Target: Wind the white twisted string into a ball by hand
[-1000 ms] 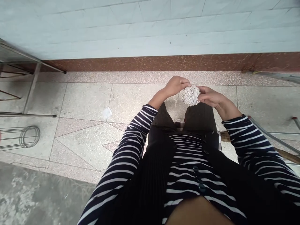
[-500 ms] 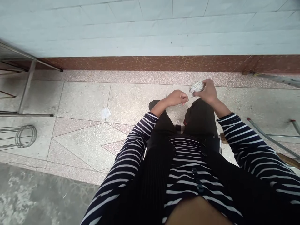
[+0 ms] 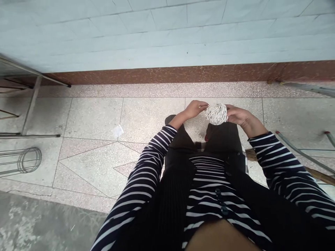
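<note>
A whitish ball of twisted cord (image 3: 216, 114) is held up over my knees, its strands wound across one another. My right hand (image 3: 239, 116) grips it from the right, with the fingertips partly hidden behind it. My left hand (image 3: 195, 109) is closed in a pinch at the ball's upper left edge. A bit of cord seems to lie between those fingertips, though it is too small to see clearly.
To the left are a metal table frame (image 3: 31, 104) and a wire ring stand (image 3: 30, 160). A white paper scrap (image 3: 118, 131) lies on the tiled floor. At right, metal legs (image 3: 295, 150) and a broom (image 3: 320, 175) sit near my arm. A tiled wall (image 3: 167, 42) stands ahead.
My right hand has brought the cord ball slightly down and turned it, so its wound face shows. My left fingers, apart from it before, now meet its left edge. The view has tilted slightly.
</note>
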The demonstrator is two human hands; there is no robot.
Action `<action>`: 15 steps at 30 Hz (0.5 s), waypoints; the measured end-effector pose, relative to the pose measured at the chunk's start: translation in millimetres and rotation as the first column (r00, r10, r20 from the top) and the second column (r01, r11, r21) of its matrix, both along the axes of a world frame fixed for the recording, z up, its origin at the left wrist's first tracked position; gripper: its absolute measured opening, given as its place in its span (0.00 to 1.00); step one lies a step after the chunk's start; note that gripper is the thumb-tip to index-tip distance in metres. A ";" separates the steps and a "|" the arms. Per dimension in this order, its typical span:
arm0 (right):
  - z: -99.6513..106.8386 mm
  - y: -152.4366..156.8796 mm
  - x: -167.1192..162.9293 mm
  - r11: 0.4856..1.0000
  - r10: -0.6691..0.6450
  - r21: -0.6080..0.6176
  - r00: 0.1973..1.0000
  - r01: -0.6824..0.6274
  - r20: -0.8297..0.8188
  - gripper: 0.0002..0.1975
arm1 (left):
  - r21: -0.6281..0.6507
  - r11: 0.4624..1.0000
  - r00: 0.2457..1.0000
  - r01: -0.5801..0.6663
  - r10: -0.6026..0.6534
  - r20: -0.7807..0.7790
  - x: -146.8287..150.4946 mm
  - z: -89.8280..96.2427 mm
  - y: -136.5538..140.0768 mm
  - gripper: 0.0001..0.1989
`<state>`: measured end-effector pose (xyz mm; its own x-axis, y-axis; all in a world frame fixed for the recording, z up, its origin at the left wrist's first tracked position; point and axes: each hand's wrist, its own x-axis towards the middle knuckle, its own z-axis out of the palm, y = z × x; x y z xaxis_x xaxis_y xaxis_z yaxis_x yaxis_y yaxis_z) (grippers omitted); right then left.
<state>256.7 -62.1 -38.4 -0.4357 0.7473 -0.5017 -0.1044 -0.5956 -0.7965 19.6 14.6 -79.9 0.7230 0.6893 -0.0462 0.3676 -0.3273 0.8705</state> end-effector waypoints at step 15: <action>61.7 -6.4 -19.6 0.945 -0.222 0.244 0.975 0.218 -0.012 0.43 | 0.172 0.966 0.979 -0.195 0.201 -0.019 -10.8 8.0 26.3 0.18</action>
<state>237.1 -68.5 23.2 -0.2401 0.9236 -0.2988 -0.1973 -0.3478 -0.9166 8.8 40.9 -71.9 0.5710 0.8188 0.0594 0.4696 -0.3851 0.7945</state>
